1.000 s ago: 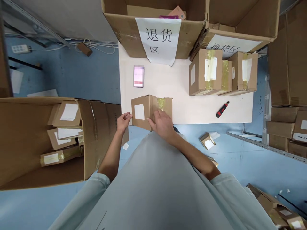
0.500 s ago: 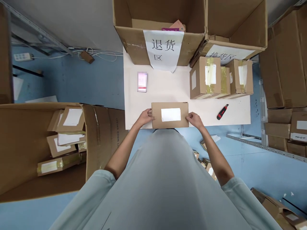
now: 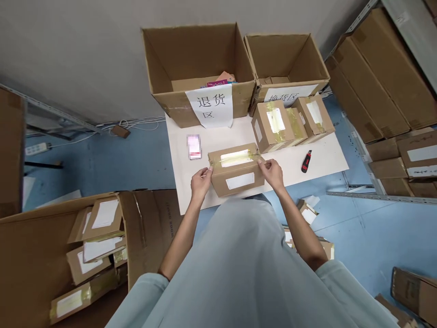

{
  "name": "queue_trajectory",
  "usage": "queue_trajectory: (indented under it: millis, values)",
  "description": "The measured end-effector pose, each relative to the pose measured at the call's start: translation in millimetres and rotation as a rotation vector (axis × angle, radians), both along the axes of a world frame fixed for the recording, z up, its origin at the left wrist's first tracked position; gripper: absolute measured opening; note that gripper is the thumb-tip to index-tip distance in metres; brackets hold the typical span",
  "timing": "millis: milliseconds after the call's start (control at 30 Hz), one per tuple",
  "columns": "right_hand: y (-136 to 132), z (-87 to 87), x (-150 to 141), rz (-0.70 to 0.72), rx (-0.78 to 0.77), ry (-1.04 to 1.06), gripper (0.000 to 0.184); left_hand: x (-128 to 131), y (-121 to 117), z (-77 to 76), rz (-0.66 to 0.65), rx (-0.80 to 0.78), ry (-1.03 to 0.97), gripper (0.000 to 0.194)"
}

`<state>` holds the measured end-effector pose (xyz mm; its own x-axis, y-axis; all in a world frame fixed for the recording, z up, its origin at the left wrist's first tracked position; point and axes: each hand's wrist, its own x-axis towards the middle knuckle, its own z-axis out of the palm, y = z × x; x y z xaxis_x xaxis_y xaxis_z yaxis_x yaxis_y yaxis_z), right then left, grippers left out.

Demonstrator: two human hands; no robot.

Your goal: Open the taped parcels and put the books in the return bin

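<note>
A small cardboard parcel (image 3: 237, 171) with yellowish tape on top and a white label on its near side stands at the front of the white table (image 3: 218, 134). My left hand (image 3: 200, 181) grips its left end with curled fingers. My right hand (image 3: 272, 169) holds its right end the same way. A phone (image 3: 194, 146) lies on the table to the left of the parcel. A red and black utility knife (image 3: 306, 161) lies to the right.
Two open cartons with paper signs (image 3: 196, 73) (image 3: 285, 61) stand at the table's back. Two taped parcels (image 3: 273, 125) (image 3: 316, 117) sit in front of them. A large carton (image 3: 146, 232) holding several parcels is at lower left. Stacked boxes (image 3: 378, 86) line the right side.
The parcel was turned from its side at the table's edge, then squared up between both hands; now its taped top shows. My view has lifted towards the wall.
</note>
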<state>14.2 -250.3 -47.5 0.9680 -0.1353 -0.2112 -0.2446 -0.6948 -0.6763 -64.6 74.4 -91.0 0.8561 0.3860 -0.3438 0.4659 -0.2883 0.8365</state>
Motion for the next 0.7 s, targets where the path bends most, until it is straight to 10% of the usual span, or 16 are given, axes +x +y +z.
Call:
queue_trajectory:
  millis: [233, 400, 700]
  values:
    - [-22, -28.8, -18, 0.070, 0.097, 0.115, 0.032, -29, -35, -5.8, 0.104, -0.017, 0.174, 0.043]
    - [-65, -50.4, -5, 0.242, 0.253, 0.223, 0.026, -28, -66, -0.8, 0.181, 0.156, 0.205, 0.062]
    - [-293, -37.4, 154, -0.106, 0.118, -0.197, 0.064, 147, -204, 18.0, -0.034, 0.279, -0.138, 0.061]
